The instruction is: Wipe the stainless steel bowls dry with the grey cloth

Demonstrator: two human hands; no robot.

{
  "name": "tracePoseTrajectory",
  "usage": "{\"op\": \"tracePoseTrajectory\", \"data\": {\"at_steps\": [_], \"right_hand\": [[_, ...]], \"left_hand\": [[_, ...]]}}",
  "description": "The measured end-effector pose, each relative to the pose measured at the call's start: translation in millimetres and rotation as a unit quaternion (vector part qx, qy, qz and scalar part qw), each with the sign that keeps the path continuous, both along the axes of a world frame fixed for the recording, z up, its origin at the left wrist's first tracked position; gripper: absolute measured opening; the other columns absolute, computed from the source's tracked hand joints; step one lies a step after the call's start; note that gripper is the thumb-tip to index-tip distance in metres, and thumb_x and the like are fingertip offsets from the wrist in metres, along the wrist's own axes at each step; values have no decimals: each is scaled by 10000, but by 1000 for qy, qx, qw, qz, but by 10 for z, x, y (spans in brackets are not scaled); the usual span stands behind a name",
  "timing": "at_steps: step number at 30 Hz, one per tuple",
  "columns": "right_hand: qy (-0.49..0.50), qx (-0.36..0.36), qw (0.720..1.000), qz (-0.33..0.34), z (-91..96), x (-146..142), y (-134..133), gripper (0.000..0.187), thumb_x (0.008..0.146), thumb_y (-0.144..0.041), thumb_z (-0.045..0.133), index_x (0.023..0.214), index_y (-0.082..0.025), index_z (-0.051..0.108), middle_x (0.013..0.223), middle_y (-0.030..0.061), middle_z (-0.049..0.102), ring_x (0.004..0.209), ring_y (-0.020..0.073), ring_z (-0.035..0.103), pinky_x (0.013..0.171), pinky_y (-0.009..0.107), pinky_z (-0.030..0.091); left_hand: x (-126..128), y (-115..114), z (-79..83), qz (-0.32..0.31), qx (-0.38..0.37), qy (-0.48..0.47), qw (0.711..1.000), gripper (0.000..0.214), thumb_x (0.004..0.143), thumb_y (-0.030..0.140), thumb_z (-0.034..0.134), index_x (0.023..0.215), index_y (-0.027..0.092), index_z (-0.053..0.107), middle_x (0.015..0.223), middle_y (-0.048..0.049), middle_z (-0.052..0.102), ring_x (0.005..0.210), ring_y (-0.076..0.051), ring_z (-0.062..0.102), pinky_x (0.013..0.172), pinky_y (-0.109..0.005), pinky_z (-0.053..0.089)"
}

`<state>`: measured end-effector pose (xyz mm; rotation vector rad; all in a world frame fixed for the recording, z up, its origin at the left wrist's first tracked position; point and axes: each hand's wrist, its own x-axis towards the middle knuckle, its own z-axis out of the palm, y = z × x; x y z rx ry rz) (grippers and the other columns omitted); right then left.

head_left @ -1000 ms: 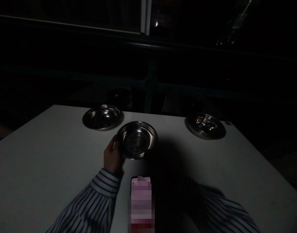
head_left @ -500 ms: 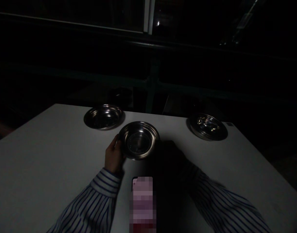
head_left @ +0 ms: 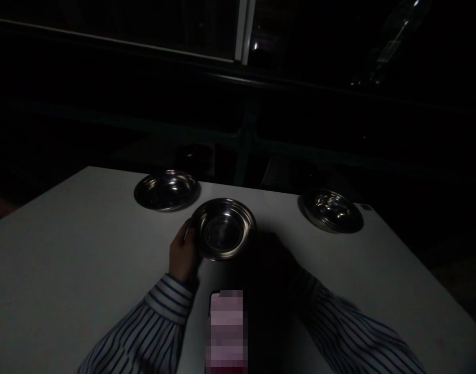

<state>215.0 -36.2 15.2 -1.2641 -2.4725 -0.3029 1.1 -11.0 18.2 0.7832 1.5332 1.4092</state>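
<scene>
A shiny metal bowl [head_left: 223, 231] is in front of me near the middle of the white table [head_left: 85, 249]. My left hand [head_left: 183, 254] grips its left side, thumb along the rim and fingers mostly hidden beneath. On the other side my right hand [head_left: 275, 254] sits in deep shadow close to the bowl's right edge; its fingers do not show. Below the bowl lies a phone [head_left: 227, 332] with a lit, blurred screen. Striped cuffs cover both wrists.
Toward the table's far edge stands a second metal bowl [head_left: 166, 190] on the left. More metal bowls, seemingly stacked, rest at the far right [head_left: 331, 211]. Dark bars [head_left: 245, 135] and a pale window frame [head_left: 244, 31] rise behind the table.
The whole view has shifted slightly, with the far things a little lower in the picture. The left hand's hold on the bowl looks the same.
</scene>
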Motion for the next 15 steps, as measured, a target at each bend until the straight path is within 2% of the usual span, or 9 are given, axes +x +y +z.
{"op": "tracePoseTrajectory", "data": {"at_steps": [5,10,15], "right_hand": [[-8,-10,1000,1,-35,24,49,288,854,-319,474,1097,-169,510,1132,81,518,948,172,537,807,375,462],[-11,-24,1000,6,-19,78,169,294,854,-320,474,1107,-172,503,1136,76,516,955,176,535,809,385,460],[-20,-50,999,10,-26,105,173,305,850,-321,481,1112,-166,497,1125,73,520,947,178,540,796,387,466]], "left_hand": [[-19,31,-88,17,27,48,998,431,737,344,548,1128,165,569,1037,-108,640,965,-229,585,823,-346,465],[-12,44,-96,4,31,43,999,432,744,335,538,1133,149,562,1023,-112,646,951,-230,592,824,-350,465],[25,59,-90,25,22,109,993,451,770,380,491,1145,135,540,1072,-125,627,977,-239,583,847,-377,453]]}}
